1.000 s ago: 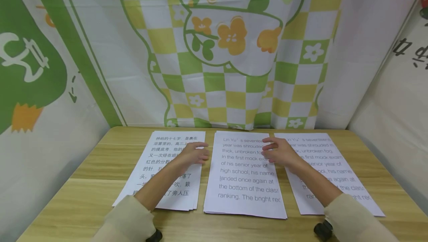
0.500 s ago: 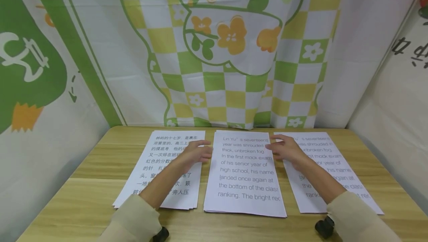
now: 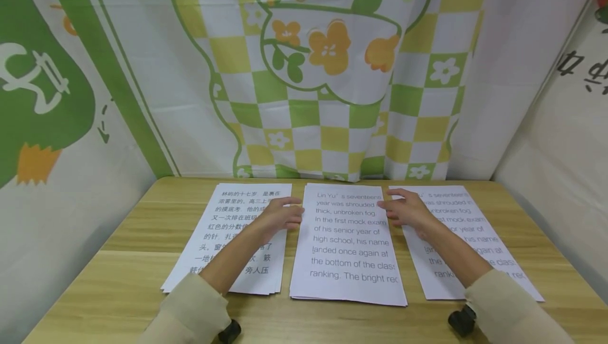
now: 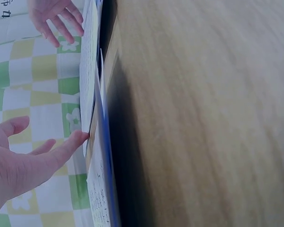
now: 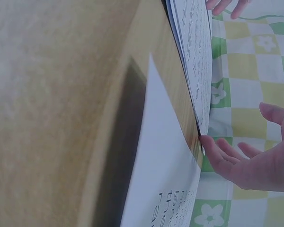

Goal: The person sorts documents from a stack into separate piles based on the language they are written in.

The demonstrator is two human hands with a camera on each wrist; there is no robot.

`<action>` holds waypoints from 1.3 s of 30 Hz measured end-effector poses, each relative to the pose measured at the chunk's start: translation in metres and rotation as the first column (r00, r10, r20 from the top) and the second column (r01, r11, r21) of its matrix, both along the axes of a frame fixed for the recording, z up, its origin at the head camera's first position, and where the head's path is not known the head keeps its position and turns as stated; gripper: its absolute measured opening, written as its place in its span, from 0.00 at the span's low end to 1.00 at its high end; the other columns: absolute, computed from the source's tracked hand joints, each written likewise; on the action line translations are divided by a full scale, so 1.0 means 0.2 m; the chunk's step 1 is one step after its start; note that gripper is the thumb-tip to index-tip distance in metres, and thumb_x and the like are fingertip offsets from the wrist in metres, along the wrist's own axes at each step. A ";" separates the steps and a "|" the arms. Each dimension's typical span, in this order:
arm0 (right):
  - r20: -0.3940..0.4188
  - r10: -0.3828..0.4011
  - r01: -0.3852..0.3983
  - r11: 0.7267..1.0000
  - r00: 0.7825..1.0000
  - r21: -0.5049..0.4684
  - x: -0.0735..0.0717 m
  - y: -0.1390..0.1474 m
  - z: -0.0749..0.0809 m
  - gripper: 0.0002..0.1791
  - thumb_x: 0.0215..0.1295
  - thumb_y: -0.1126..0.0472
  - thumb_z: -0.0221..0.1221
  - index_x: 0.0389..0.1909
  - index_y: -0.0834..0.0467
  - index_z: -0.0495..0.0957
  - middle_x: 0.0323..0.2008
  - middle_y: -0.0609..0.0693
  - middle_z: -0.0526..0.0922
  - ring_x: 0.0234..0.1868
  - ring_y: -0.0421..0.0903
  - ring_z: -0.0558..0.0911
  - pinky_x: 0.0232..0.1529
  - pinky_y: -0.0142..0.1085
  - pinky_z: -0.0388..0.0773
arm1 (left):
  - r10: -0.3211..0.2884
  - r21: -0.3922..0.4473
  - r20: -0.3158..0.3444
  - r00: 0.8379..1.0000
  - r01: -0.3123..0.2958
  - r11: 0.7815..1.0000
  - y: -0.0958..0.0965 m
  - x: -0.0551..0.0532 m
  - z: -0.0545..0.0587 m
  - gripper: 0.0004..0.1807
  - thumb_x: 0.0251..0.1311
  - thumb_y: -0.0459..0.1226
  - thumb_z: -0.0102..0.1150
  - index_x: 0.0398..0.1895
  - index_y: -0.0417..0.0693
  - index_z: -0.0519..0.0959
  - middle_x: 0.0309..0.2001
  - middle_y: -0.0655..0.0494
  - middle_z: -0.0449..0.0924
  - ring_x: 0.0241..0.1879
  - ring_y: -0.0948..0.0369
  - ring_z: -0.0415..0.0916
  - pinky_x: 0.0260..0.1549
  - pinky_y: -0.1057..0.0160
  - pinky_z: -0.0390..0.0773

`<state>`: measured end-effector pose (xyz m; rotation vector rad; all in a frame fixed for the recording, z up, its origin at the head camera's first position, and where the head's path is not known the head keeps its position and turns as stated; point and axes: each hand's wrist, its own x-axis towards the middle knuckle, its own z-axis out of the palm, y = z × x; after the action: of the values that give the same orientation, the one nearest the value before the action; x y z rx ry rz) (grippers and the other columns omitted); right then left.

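A stack of printed paper sheets in English lies in the middle, between my two hands. My left hand hovers at its left edge, over the right side of a stack printed in Chinese. At the opposite edge is my right hand, which overlaps the right-hand English sheets. In the left wrist view, a fingertip of the left hand meets the paper's edge. The right wrist view has a fingertip of the right hand likewise at the edge of the middle stack. Fingers are loosely bent, gripping nothing.
All three paper piles lie side by side on a wooden table. Behind its back edge hangs a checked, flowered curtain, with printed cloth walls at both sides. A dark wrist device sits below the right sleeve.
Over the past second my right hand has drawn back rightward, from over the middle stack to its edge. The left hand has shifted slightly right toward that stack. The papers stay in place.
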<state>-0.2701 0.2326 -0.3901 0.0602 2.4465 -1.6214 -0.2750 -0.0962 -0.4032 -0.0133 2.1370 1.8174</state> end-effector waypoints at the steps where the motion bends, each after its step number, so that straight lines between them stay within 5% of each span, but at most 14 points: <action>1: -0.005 0.002 -0.002 1.000 1.000 -0.001 0.00 0.00 0.00 0.39 0.75 0.55 0.60 0.78 0.67 0.56 0.67 0.72 0.71 0.63 0.65 0.78 0.57 0.46 0.85 | -0.002 0.001 -0.001 1.000 0.002 1.000 0.00 0.00 0.00 0.30 0.71 0.33 0.57 0.74 0.33 0.66 0.66 0.32 0.73 0.62 0.41 0.77 0.62 0.52 0.80; 19: -0.009 -0.007 0.007 1.000 1.000 -0.027 0.03 0.00 -0.01 0.40 0.75 0.56 0.61 0.79 0.67 0.55 0.67 0.72 0.71 0.64 0.66 0.78 0.60 0.48 0.83 | 0.000 0.027 -0.004 1.000 0.000 1.000 0.01 0.01 0.02 0.29 0.72 0.31 0.55 0.73 0.31 0.66 0.65 0.29 0.72 0.61 0.39 0.77 0.61 0.51 0.81; 39: -0.031 0.011 -0.012 0.999 0.999 -0.050 0.03 -0.01 -0.01 0.40 0.74 0.58 0.61 0.78 0.69 0.54 0.67 0.73 0.72 0.64 0.68 0.77 0.58 0.47 0.84 | 0.081 0.031 -0.023 0.996 -0.080 0.996 0.04 -0.03 0.00 0.28 0.69 0.26 0.57 0.71 0.29 0.68 0.60 0.31 0.77 0.54 0.42 0.82 0.55 0.52 0.85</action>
<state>-0.2645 0.2306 -0.3918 0.0141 2.4228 -1.6896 -0.2815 -0.0890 -0.4039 -0.0713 2.1551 1.9036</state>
